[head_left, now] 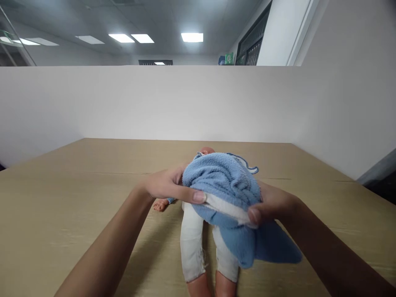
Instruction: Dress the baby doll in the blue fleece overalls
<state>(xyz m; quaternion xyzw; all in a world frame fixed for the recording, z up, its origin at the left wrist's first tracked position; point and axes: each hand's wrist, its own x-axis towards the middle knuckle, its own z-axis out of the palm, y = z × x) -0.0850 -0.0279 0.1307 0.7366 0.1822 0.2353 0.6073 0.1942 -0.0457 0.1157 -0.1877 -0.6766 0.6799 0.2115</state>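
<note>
A doll lies on its back on the table, its white-clad leg stretched toward me and its bare lower leg cut off by the lower edge. Above its body is a bunched blue terry-cloth garment with a white band. My left hand grips the garment's left side, thumb on the white band. On the other side my right hand pinches the band's right end, and a blue flap hangs below it. The doll's small hand shows past my left wrist. Most of its head and torso is hidden.
The wood-toned table extends to a white partition at the back. A blue-edged trim or cord sticks out behind the garment. Another white wall rises on the right.
</note>
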